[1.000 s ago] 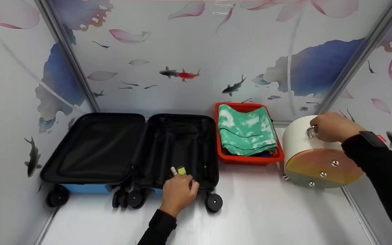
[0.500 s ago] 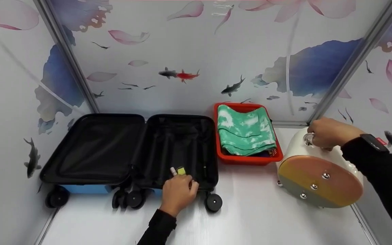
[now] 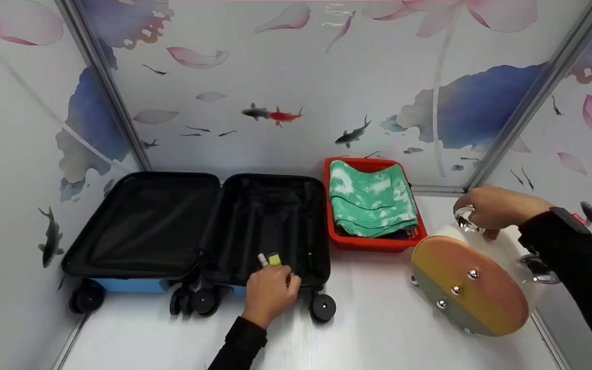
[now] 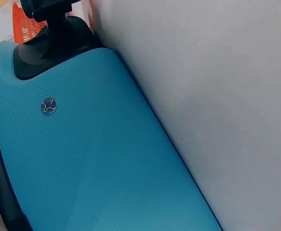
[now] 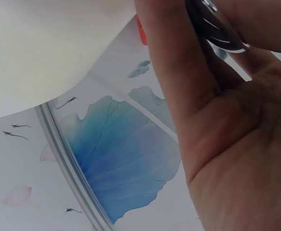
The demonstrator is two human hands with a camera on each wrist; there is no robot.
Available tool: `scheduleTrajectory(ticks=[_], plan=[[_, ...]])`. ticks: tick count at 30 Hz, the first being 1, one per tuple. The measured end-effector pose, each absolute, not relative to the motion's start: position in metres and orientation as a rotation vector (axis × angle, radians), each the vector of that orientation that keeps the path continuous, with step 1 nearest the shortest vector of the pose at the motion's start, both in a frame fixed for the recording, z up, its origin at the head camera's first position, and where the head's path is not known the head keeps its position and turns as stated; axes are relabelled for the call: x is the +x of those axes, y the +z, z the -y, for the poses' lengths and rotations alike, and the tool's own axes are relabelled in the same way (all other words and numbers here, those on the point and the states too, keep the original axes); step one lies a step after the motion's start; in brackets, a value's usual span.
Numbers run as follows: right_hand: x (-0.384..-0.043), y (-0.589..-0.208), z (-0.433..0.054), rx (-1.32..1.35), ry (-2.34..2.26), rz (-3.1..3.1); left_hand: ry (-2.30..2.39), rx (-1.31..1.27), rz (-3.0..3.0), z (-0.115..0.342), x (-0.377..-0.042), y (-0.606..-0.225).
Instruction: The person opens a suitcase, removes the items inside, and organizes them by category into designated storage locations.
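Slow guiding seemed best, fingers of the right hand point(image 3: 499, 207) clamped round the handle point(image 3: 463, 222) of the cream case point(image 3: 488, 300), the left hand point(image 3: 271, 292) gripping the suitcase point(image 3: 152, 226).

No text is readable; a round emblem point(image 4: 48, 106) marks the suitcase point(image 4: 97, 149).

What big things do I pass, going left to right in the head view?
Blue suitcase's first open black half, its other black half, red plastic basket, rounded cream container with multicoloured oval front.
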State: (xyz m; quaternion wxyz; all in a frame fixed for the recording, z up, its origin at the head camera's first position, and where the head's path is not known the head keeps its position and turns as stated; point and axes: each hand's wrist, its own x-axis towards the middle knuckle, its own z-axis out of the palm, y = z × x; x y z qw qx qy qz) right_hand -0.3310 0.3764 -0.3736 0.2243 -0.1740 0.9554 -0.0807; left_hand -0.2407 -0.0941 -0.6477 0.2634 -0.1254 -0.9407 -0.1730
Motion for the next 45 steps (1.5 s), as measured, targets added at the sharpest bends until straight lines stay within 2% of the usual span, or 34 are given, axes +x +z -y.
scheduleTrajectory(ticks=[13,23,45], plan=[[-0.329,-0.371,-0.361,-0.463,-0.309,-2.512,-0.466,-0.332,2.536,0.094,-0.239,-0.646],[-0.324,-0.372,-0.332,-0.374,-0.371,-2.506,-0.450,-0.333,2.536,0.095,-0.239,-0.643],[-0.316,-0.394,-0.287,-0.229,-0.578,-2.625,-0.464,-0.326,2.575,0.094,-0.238,-0.646]])
